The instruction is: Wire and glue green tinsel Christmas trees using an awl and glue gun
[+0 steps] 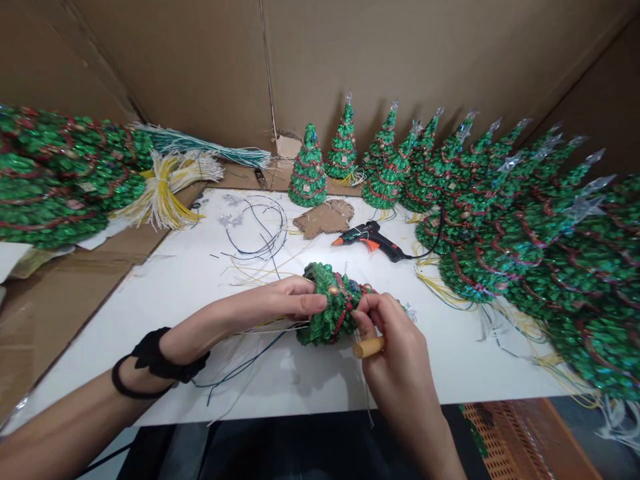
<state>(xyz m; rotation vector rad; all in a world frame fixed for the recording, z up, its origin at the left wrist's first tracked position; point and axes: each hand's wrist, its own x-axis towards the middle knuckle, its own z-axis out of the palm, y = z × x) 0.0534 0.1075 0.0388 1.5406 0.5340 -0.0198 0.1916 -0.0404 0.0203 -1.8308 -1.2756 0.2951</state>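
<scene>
A small green Christmas tree figurine [327, 327] lies tilted on its side above the white tabletop, its base toward the left and clear star [410, 311] to the right. My left hand [295, 300] is closed around its base end, thumb on top. Thin wires trail out from the base under my left wrist. My right hand [395, 340] has a tool with a short wooden handle [369, 347] tucked in its fingers; the tool's other end is hidden. Thumb and forefinger of that hand pinch together against the tree's side, and what lies between them is too small to make out.
A black and orange glue gun [370, 239] lies behind the tree, its cord running right. Near it are a torn cardboard piece [325, 219] and loose wires [257, 230]. Finished-looking trees [480, 220] crowd the right; wire bundles [165, 190] and more trees [45, 180] stand left.
</scene>
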